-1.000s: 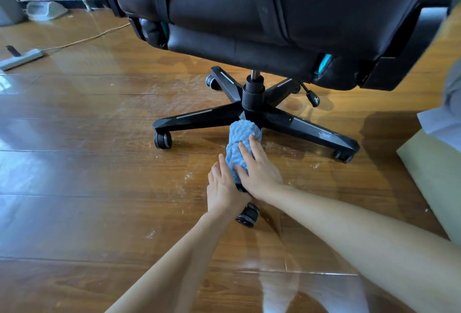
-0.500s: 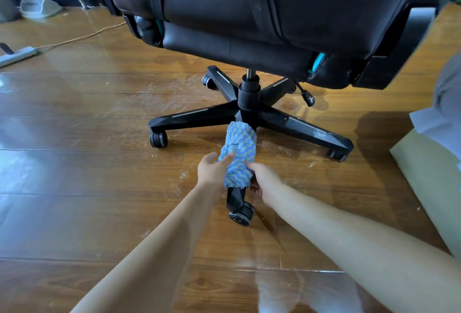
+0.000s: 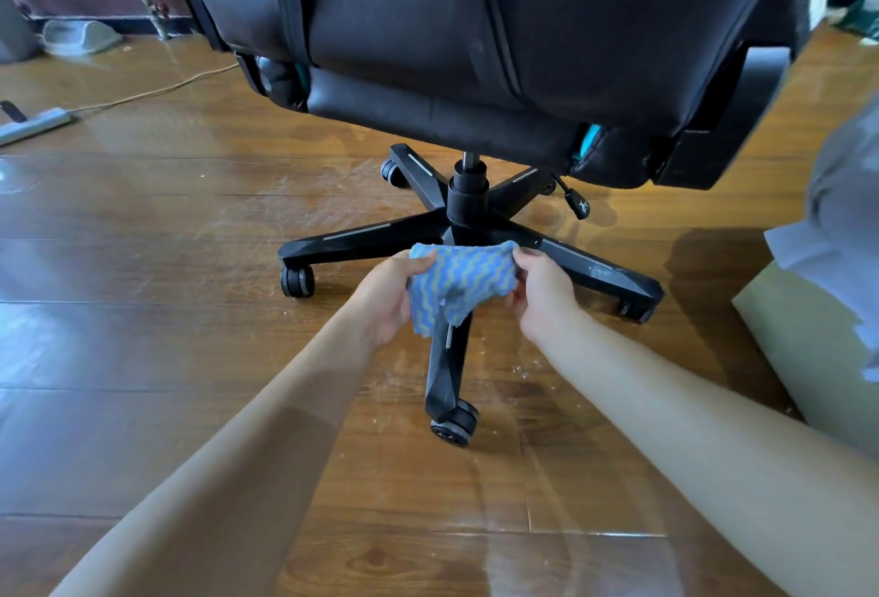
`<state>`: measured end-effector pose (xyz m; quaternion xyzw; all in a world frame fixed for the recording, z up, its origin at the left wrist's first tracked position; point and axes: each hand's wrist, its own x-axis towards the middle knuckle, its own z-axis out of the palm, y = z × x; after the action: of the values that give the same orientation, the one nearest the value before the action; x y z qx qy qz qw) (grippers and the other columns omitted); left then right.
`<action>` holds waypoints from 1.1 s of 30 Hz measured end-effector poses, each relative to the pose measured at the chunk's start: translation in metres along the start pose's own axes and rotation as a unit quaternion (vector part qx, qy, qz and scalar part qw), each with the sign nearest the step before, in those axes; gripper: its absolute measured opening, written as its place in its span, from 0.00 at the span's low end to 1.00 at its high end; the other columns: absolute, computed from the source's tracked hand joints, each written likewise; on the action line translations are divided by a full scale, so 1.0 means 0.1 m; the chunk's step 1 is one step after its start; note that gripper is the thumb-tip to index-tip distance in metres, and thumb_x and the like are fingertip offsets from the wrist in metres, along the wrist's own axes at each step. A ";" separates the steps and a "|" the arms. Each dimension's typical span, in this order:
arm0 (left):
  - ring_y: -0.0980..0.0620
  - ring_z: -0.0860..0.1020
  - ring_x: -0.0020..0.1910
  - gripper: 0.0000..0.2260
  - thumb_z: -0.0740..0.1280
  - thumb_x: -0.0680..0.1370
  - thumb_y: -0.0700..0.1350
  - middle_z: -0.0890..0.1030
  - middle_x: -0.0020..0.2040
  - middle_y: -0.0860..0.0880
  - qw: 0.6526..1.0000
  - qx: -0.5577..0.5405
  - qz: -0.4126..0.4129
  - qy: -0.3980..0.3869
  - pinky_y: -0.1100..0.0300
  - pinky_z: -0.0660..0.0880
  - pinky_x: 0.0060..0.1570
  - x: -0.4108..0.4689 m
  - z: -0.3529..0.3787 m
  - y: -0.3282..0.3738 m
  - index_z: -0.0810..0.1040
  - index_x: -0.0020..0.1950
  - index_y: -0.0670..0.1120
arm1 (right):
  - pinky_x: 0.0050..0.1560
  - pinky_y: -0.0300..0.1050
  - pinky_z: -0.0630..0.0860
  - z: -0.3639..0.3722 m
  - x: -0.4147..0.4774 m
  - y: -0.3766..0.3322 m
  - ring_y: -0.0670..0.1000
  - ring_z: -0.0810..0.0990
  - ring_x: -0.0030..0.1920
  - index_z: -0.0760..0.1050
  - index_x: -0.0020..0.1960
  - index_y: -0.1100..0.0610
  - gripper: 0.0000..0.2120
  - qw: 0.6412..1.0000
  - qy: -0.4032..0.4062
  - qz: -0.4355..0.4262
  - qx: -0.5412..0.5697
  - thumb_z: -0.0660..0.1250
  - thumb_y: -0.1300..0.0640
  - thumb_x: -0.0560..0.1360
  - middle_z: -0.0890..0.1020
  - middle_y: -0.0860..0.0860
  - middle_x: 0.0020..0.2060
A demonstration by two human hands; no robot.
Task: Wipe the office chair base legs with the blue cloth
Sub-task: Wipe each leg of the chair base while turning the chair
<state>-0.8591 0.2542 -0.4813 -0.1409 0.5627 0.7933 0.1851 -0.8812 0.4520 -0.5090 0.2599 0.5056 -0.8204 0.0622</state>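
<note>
I see the blue cloth (image 3: 459,285) stretched sideways between the two hands, right in front of the hub (image 3: 468,201) of the chair base. The left hand (image 3: 392,294) pinches the cloth's left edge, thumb on top and fingers curled under it. The right hand (image 3: 542,292) pinches the right edge with curled fingers. So the cloth sits between the grips, its middle hanging loose and a ragged lower corner drooping in front of the inner end of the near leg (image 3: 444,373). I cannot tell whether the cloth actually touches that leg. The near leg runs toward me and ends in a caster (image 3: 454,423) on the wooden floor (image 3: 166,358), which shows pale specks around it. The left leg (image 3: 361,242) and the right leg (image 3: 594,270) spread out to either side behind the hands, uncovered. Far off by the wall at the upper left lies a shallow grey dish (image 3: 78,37); I cannot make out what it holds. A power strip (image 3: 33,123) lies on the floor near it.
</note>
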 end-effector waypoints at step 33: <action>0.48 0.78 0.51 0.11 0.71 0.78 0.48 0.78 0.58 0.46 0.923 0.307 0.142 0.181 0.47 0.77 0.52 0.17 0.18 -0.24 0.76 0.58 0.47 | 0.44 0.52 0.81 0.03 -0.08 -0.37 0.56 0.85 0.50 0.78 0.53 0.51 0.05 0.827 -0.138 -0.174 -0.517 0.69 0.52 0.80 0.85 0.52 0.49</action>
<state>-0.8637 0.2811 -0.5029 -0.1369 0.8170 0.5602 -0.0009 -0.8893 0.4657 -0.4743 -0.0183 0.8788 -0.4635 0.1122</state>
